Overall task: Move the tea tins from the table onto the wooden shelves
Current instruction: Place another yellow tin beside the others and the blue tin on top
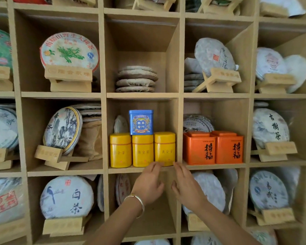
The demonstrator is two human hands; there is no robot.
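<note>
Your two hands are up in front of the wooden shelves (103,131), and both are empty. Your left hand (149,184), the one with the bracelet (136,203), has loose fingers that hold nothing. Its fingertips (156,164) are right at the bottom of the right yellow tin (164,149), just about touching it. Your right hand (186,187) is loose too, with fingers reaching up to the shelf edge under that same tin.

That tin sits at 12 o'clock from your hands, just above your fingertips. The middle yellow tin (142,150) is at 11 o'clock from your left hand, and the left yellow tin (120,150) is at 10 o'clock. All three stand upright in one box, side by side and touching.

A blue tin (141,122) stands on top of the yellow ones.

Two orange tins (213,149) stand in the next box, at 2 o'clock from your right hand.

Round tea cakes (69,51) fill the other boxes.
</note>
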